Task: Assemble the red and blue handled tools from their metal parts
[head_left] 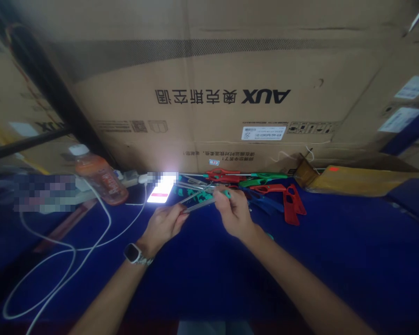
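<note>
We find the rod [199, 204] at the centre of the frame, its right end higher. The left hand [162, 225] pinches one end between its fingers; the right hand's [234, 211] fingers close round the other — a grip that, we judge, keeps it steady. It looks slim, straight and greyish — finer detail is blurred.

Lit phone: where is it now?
In the head view, the lit phone is left of centre, just beyond the left hand and right of the drink bottle.
</note>
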`<state>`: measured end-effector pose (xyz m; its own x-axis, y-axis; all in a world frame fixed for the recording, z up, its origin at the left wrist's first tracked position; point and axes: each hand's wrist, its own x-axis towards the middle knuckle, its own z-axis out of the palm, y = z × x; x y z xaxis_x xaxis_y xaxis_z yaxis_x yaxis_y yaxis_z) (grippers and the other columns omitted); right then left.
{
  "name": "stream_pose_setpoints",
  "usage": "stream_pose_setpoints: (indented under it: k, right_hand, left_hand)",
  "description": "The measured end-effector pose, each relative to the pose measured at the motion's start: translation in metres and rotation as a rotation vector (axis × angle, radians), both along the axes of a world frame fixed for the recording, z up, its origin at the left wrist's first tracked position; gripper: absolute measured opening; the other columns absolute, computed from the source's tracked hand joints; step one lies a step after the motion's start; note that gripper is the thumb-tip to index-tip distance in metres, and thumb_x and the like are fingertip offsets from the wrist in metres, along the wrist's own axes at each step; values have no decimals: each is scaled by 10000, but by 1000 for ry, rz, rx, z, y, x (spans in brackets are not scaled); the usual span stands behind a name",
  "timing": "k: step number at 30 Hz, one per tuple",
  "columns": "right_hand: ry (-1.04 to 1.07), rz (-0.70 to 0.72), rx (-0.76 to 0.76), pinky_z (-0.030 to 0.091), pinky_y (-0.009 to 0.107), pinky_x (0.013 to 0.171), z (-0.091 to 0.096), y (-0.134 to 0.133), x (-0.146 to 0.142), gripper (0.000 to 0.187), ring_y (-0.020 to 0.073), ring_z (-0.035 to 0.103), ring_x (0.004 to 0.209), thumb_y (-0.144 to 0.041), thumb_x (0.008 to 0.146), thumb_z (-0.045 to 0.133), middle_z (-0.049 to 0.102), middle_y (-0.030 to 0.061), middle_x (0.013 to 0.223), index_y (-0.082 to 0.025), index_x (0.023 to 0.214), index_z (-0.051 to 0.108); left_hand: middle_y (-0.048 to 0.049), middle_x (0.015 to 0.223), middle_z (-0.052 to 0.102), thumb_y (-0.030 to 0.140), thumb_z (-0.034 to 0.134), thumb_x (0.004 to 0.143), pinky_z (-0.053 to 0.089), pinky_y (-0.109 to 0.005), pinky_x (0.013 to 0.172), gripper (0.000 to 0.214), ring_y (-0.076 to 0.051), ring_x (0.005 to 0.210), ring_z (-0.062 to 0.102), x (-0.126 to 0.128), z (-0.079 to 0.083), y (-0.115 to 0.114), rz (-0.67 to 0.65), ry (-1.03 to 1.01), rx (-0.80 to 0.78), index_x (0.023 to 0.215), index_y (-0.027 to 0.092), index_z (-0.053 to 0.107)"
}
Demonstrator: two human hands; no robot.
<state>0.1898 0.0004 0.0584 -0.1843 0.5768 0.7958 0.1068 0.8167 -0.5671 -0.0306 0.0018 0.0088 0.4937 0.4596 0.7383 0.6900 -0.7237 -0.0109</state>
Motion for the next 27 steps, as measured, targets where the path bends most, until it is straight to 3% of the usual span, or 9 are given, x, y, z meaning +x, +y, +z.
stream_pose_setpoints:
  k: [4, 10, 13, 16, 18, 21, 24, 27]
  right_hand:
    - [-71, -26, -13, 254, 254, 516, -1, 4, 5, 361, 80, 316, 497, -277, 1011, 433, 330, -67, 569, -218, 667, 342]
    - [-167, 21, -45, 369, 264, 626, -9, 7, 2, 341, 120, 459, 624, -333, 1037, 341, 473, -19, 684, -215, 737, 453]
    - [-278, 0, -52, 393, 277, 657, -17, 7, -8, 335, 142, 491, 665, -370, 1015, 388, 507, -7, 679, -220, 722, 449]
    - [-303, -42, -158, 429, 292, 718, -24, 9, -16, 315, 158, 553, 752, -393, 1007, 413, 591, 17, 774, -213, 781, 538]
    - [-214, -9, -314, 444, 273, 660, -30, 12, -19, 288, 136, 558, 688, -419, 1004, 430, 608, 3, 788, -218, 860, 579]
    - [133, 77, -558, 418, 227, 472, -37, 18, -24, 259, 109, 518, 556, -492, 906, 593, 580, -37, 751, -238, 936, 550]
    - [430, 65, -655, 355, 193, 376, -38, 22, -26, 396, 69, 425, 455, -456, 711, 810, 522, -86, 653, -236, 854, 513]
    - [482, 105, -740, 333, 180, 353, -37, 24, -27, 404, 48, 376, 418, -406, 656, 858, 478, -104, 580, -218, 772, 519]
  left_hand:
    - [19, 567, 606, 257, 391, 1028, 416, -254, 490, 240, -142, 438, 564, -2, -1, 2, 5, 9, 20, 843, 198, 531]
    - [18, 565, 589, 261, 364, 1021, 412, -262, 501, 268, -143, 435, 545, 6, 1, 2, -36, 2, -89, 793, 212, 496]
    - [13, 559, 565, 298, 346, 1025, 391, -267, 497, 298, -153, 447, 542, 16, 1, 3, -73, -70, -98, 767, 220, 474]
    - [28, 574, 562, 292, 392, 1023, 374, -256, 505, 246, -141, 446, 531, 22, 5, 3, -32, -87, -281, 821, 212, 508]
    - [27, 577, 564, 297, 379, 1024, 366, -259, 508, 257, -144, 454, 536, 23, 10, 3, 4, -101, -387, 834, 209, 526]
    - [7, 585, 582, 345, 290, 1046, 385, -271, 538, 372, -162, 499, 573, 26, 17, 1, 7, -140, -541, 833, 202, 560]
    - [15, 494, 543, 416, 169, 1068, 431, -275, 572, 538, -169, 486, 591, 31, 17, 3, 51, -276, -725, 804, 197, 585]
    - [24, 418, 484, 485, 184, 1061, 417, -270, 517, 584, -161, 406, 552, 37, 12, 9, 137, -368, -832, 670, 206, 516]
